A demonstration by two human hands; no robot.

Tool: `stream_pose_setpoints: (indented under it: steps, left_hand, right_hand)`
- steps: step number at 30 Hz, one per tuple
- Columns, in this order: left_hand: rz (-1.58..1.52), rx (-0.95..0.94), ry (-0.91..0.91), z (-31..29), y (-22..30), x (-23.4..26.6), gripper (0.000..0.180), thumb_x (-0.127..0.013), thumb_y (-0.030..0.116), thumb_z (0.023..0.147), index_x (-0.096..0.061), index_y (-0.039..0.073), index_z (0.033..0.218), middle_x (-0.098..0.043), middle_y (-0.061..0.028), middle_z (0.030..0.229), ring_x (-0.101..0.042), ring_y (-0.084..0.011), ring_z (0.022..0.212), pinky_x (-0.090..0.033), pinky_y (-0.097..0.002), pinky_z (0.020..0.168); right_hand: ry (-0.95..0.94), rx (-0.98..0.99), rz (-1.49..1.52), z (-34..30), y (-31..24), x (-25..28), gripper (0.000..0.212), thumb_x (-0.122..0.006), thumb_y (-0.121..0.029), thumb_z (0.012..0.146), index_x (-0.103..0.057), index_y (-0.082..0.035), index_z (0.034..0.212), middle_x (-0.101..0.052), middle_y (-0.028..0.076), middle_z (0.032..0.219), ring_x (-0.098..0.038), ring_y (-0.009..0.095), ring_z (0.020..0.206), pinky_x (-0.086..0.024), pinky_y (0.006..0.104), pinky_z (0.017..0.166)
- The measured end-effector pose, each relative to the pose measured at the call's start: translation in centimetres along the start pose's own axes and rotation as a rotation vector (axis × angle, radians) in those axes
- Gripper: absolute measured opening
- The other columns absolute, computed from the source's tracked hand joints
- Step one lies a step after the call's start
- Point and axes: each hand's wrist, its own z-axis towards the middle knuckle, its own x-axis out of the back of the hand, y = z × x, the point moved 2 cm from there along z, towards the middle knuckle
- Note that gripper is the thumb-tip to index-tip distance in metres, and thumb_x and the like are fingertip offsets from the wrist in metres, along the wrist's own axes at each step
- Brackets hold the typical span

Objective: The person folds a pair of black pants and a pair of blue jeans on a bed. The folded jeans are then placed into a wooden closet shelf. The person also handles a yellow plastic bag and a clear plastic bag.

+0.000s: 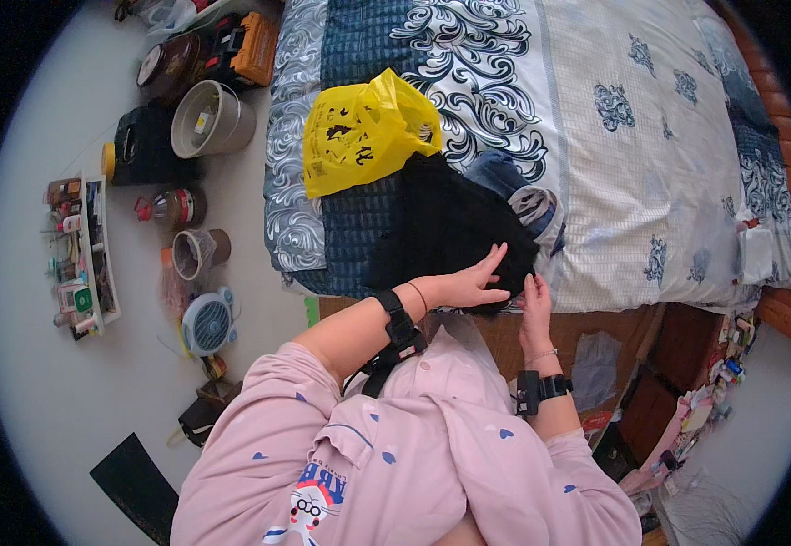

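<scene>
A black garment (454, 214) lies spread on the near edge of the bed; its exact kind does not show. My left hand (470, 280) rests over its near right part, fingers stretched out and apart. Beside it, my right hand (534, 314) pinches the garment's right edge between thumb and fingers. Against the garment's far right side lies a rolled or bunched piece of blue denim (495, 175) with a lighter grey striped bundle (534, 205). A yellow plastic bag (359, 136) with black print sits beyond the garment, touching its far end.
The bed (614, 182) has a blue and white patterned cover. To the left on the floor stand a grey bucket (213, 120), a black jug (145, 146), a small bin (200, 253) and a blue fan (209, 323). A cluttered shelf (95, 246) stands farther left; a dark wooden cabinet (677, 350) is at right.
</scene>
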Motion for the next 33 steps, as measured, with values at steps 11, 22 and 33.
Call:
stream_pose_setpoints:
  steps: [11,22,33]
  left_hand:
    - [0.696,0.293,0.79,-3.6,-6.1,14.2,0.044,-0.069,0.028,0.078,-0.055,0.001,0.11,-0.059,-0.0188,0.106,-0.055,-0.0357,0.102,-0.045,-0.0427,0.088]
    - [0.628,0.372,0.826,-2.4,-5.5,14.2,0.052,-0.072,0.04,0.075,-0.058,0.003,0.108,-0.06,-0.0165,0.1,-0.058,-0.0346,0.093,-0.048,-0.0415,0.081]
    - [0.407,0.171,0.672,-1.0,-5.2,11.4,0.042,-0.069,0.025,0.079,-0.051,-0.004,0.102,-0.06,-0.0252,0.087,-0.06,-0.0397,0.082,-0.048,-0.0414,0.07]
  right_hand:
    - [0.099,0.393,-0.553,0.7,-0.1,-0.2,0.068,-0.074,-0.03,0.08,-0.041,0.004,0.129,-0.051,0.012,0.117,-0.051,0.02,0.101,-0.042,0.0314,0.089]
    - [0.009,0.316,-0.412,2.4,-0.2,-1.5,0.08,-0.081,-0.023,0.071,-0.035,0.007,0.13,-0.049,0.018,0.124,-0.049,0.026,0.113,-0.04,0.0365,0.098]
    - [0.015,0.004,-0.092,0.8,-1.9,-2.8,0.058,-0.081,-0.016,0.071,-0.052,0.003,0.118,-0.06,0.007,0.108,-0.057,0.016,0.096,-0.045,0.0272,0.086]
